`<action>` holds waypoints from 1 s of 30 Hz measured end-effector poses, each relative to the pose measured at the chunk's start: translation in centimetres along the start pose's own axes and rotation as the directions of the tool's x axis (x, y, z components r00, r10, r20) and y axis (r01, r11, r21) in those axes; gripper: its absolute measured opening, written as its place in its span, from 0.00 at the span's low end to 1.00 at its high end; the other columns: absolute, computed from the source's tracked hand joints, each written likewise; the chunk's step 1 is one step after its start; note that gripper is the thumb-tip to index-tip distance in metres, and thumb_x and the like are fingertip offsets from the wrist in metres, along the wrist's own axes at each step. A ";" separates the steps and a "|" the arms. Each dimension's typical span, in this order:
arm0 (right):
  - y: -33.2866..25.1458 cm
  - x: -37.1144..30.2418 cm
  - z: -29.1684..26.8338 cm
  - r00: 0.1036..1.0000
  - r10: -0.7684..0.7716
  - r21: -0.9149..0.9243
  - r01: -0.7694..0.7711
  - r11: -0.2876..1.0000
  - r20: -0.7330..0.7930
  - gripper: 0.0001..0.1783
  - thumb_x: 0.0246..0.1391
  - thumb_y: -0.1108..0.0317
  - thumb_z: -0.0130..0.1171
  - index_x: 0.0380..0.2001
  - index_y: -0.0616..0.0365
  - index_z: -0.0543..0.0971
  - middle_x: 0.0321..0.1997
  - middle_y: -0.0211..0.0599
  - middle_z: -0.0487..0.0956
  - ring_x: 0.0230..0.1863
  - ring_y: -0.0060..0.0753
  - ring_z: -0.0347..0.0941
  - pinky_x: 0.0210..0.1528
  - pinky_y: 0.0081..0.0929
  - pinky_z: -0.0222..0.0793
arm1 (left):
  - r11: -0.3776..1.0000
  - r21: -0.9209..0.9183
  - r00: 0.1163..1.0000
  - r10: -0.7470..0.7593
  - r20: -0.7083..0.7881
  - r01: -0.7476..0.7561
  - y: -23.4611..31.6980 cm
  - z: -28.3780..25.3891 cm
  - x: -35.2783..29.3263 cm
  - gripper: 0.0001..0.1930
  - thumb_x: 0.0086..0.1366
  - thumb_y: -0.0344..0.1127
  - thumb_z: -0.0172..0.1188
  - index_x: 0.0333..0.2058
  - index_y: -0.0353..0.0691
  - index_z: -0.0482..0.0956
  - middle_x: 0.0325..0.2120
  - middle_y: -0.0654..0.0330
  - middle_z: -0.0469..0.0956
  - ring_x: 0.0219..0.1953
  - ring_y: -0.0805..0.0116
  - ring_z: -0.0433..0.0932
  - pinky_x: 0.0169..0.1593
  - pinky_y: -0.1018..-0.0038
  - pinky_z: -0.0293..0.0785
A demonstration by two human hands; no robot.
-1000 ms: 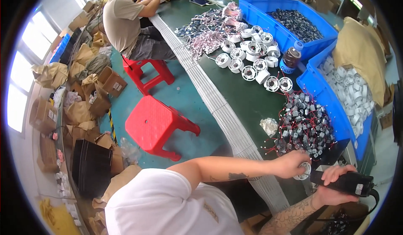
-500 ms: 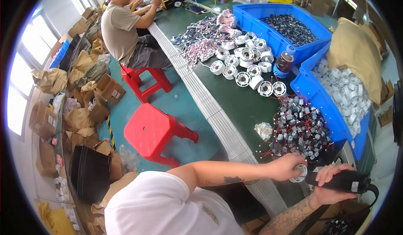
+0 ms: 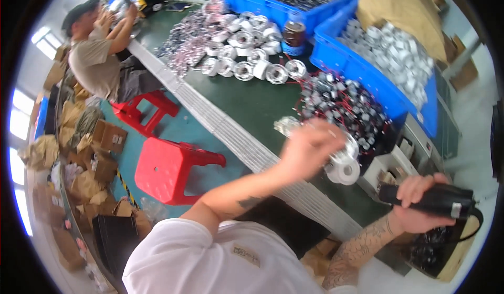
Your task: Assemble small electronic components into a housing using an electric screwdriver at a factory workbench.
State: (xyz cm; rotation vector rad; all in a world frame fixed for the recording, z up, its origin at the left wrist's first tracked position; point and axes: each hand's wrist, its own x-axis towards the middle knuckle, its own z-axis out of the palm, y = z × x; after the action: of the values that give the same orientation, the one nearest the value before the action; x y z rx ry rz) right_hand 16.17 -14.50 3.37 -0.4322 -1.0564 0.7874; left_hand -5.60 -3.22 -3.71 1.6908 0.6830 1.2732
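My left hand [image 3: 311, 149] is smeared by motion over the near part of the bench. Its curled fingers pinch a white round plastic housing [image 3: 351, 146], blurred as well. Just below that lie more white round housings [image 3: 344, 171]. Farther right, my right hand [image 3: 420, 202] grips a black corded hand tool [image 3: 440, 200] by its body, fingers wrapped over the top. The tool points left, and its cable bends down behind my wrist. Beyond my left hand is a heap of small metal motors with red wires [image 3: 344, 105].
White round housings [image 3: 244, 69] stand grouped near a drink bottle [image 3: 294, 34]. Wire bundles [image 3: 191, 39] lie farther left. Blue bins [image 3: 375, 76] line the far side. A co-worker [image 3: 100, 58] sits at the left beyond a red stool [image 3: 167, 168]. A small open white box [image 3: 386, 165] stands near the tool.
My left hand has moved away from the tool with the white housing, leftward and toward the motor heap. The right hand still holds the tool. The whole view has shifted.
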 end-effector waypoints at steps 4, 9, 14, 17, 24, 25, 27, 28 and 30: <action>0.9 -1.3 -1.1 0.996 0.050 0.044 -0.046 0.998 -0.077 0.54 0.45 0.20 0.43 0.51 0.67 0.66 0.19 0.37 0.69 0.14 0.31 0.65 0.16 0.28 0.61 | 0.955 0.242 0.979 -0.140 -0.147 0.173 -2.7 -8.6 4.5 0.06 0.59 0.32 0.63 0.32 0.36 0.84 0.29 0.60 0.82 0.30 0.76 0.77 0.35 0.78 0.73; 1.1 -2.0 -0.3 0.986 0.069 0.041 -0.064 0.997 -0.150 0.53 0.44 0.19 0.41 0.45 0.65 0.68 0.16 0.36 0.69 0.11 0.30 0.64 0.14 0.29 0.61 | 0.710 0.669 0.918 0.080 -0.388 0.221 -6.5 -17.9 12.5 0.13 0.59 0.44 0.63 0.35 0.40 0.84 0.24 0.55 0.81 0.27 0.66 0.80 0.34 0.73 0.73; 0.8 -1.9 -0.8 0.989 0.069 0.061 -0.061 0.996 -0.133 0.53 0.44 0.19 0.39 0.46 0.64 0.68 0.17 0.36 0.69 0.11 0.30 0.64 0.14 0.28 0.61 | 0.600 0.766 0.894 0.181 -0.409 0.230 -9.0 -22.7 22.4 0.16 0.58 0.48 0.62 0.37 0.42 0.84 0.31 0.53 0.82 0.34 0.58 0.82 0.40 0.69 0.75; 0.9 -1.9 -1.1 0.988 0.070 0.070 -0.061 0.996 -0.135 0.54 0.44 0.18 0.39 0.47 0.65 0.67 0.17 0.37 0.70 0.12 0.31 0.64 0.15 0.29 0.61 | 0.547 0.817 0.867 0.304 -0.395 0.181 -6.4 -22.0 25.6 0.18 0.58 0.49 0.61 0.40 0.43 0.83 0.35 0.52 0.82 0.39 0.57 0.81 0.44 0.68 0.75; 1.4 -1.7 -1.8 0.996 0.047 0.042 -0.044 0.998 -0.078 0.50 0.49 0.22 0.37 0.47 0.66 0.67 0.17 0.39 0.70 0.12 0.30 0.64 0.13 0.30 0.61 | 0.804 0.423 0.906 0.404 0.127 -0.418 6.6 -6.0 20.1 0.10 0.60 0.33 0.61 0.40 0.37 0.81 0.29 0.61 0.81 0.33 0.77 0.77 0.37 0.78 0.72; 1.2 -1.8 -1.8 0.993 0.049 0.030 -0.045 0.999 -0.111 0.51 0.48 0.20 0.37 0.45 0.65 0.67 0.17 0.38 0.70 0.11 0.30 0.63 0.13 0.30 0.60 | 0.775 0.434 0.884 0.350 0.311 -0.460 7.5 -3.3 19.7 0.11 0.61 0.32 0.60 0.41 0.36 0.81 0.30 0.62 0.80 0.34 0.78 0.76 0.36 0.80 0.71; 1.5 -2.1 -1.6 0.988 0.053 0.017 -0.051 0.999 -0.147 0.52 0.47 0.19 0.36 0.45 0.65 0.68 0.17 0.38 0.70 0.11 0.30 0.63 0.13 0.30 0.59 | 0.788 0.405 0.800 0.176 0.574 -0.464 6.1 1.3 21.7 0.12 0.60 0.33 0.61 0.41 0.36 0.80 0.30 0.58 0.80 0.34 0.73 0.78 0.36 0.77 0.73; 1.7 -2.1 -1.8 0.987 0.051 0.022 -0.048 0.999 -0.151 0.53 0.46 0.19 0.35 0.45 0.66 0.68 0.17 0.37 0.70 0.11 0.30 0.63 0.13 0.29 0.59 | 0.768 0.400 0.761 0.169 0.627 -0.500 4.0 3.6 23.5 0.12 0.59 0.35 0.61 0.41 0.36 0.80 0.31 0.56 0.80 0.34 0.69 0.79 0.37 0.74 0.74; 1.8 -1.9 -1.6 0.985 0.093 0.051 -0.086 0.995 -0.147 0.54 0.46 0.18 0.34 0.44 0.66 0.68 0.17 0.37 0.69 0.12 0.29 0.62 0.14 0.29 0.58 | 0.734 0.408 0.691 0.114 0.714 -0.543 -0.6 7.9 26.2 0.15 0.58 0.39 0.61 0.41 0.36 0.79 0.32 0.52 0.81 0.36 0.61 0.80 0.40 0.69 0.75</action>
State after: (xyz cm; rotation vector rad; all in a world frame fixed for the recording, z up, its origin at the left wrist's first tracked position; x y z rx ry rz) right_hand 16.47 -14.64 0.34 -0.4953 -0.8836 0.8438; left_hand 10.36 16.22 7.03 2.7210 0.3298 0.5909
